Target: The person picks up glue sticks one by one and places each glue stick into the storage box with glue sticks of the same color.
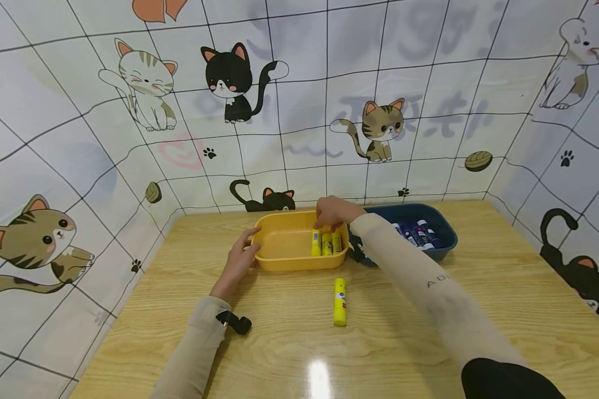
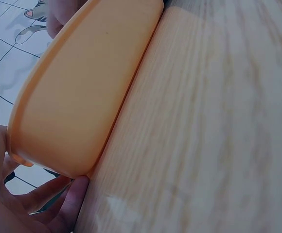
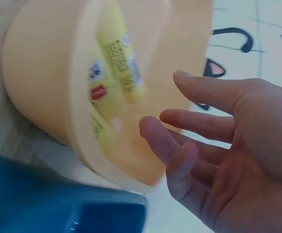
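Note:
A yellow plastic bin [image 1: 284, 264] stands on the table, with several yellow glue sticks [image 1: 326, 244] in its right end. My left hand [image 1: 240, 252] grips the bin's left end; in the left wrist view its fingers [image 2: 75, 199] reach round the end wall near the tabletop. Over the glue sticks at the bin's right back side is my right hand [image 1: 336, 212]. The right wrist view shows that hand [image 3: 228, 141] with loosely bent fingers and nothing between them. One more yellow glue stick [image 1: 340, 302] lies on the table in front of the bin.
Right beside the yellow bin stands a dark blue bin [image 1: 444, 244] holding several blue and white sticks [image 1: 419, 235], partly covered by my right forearm. A wall with cat drawings [image 1: 304, 111] rises behind the wooden table [image 1: 279, 332].

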Motion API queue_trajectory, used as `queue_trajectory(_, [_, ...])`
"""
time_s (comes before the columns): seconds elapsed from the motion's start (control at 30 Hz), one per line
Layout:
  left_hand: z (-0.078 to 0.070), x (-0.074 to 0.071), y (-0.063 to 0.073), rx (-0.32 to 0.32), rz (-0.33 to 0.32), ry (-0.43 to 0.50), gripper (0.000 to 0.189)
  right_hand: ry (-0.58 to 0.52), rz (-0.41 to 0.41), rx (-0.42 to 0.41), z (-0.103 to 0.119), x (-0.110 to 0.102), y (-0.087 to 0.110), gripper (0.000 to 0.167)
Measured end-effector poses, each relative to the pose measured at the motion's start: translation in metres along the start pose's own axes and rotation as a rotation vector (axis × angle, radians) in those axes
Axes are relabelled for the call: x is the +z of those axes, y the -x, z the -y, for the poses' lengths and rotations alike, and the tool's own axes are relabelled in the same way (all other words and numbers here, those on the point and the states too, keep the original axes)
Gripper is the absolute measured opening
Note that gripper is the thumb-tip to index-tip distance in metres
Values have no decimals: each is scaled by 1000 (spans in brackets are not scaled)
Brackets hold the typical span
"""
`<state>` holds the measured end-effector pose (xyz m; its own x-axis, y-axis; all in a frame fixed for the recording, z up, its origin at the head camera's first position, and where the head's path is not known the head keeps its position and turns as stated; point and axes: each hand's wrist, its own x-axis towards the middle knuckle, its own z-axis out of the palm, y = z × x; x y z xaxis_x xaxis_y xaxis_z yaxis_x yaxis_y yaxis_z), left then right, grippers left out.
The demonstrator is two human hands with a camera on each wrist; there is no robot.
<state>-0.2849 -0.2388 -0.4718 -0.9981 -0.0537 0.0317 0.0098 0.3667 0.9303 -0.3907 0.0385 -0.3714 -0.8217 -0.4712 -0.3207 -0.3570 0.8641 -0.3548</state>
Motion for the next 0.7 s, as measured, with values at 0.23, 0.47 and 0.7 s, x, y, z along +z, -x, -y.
queue_trajectory(0.23, [-2, 0, 1, -8, -10, -5, 48, 12, -8, -139, 3, -15, 31, 41])
queue_trajectory(0.47, [0, 1, 1, -10, -7, -4, 49, -16, -52, -250, 4, -14, 69, 40])
queue_trajectory(0.7, [-2, 2, 2, -3, -13, -3, 48, 9, -163, -383, 2, -6, 109, 33])
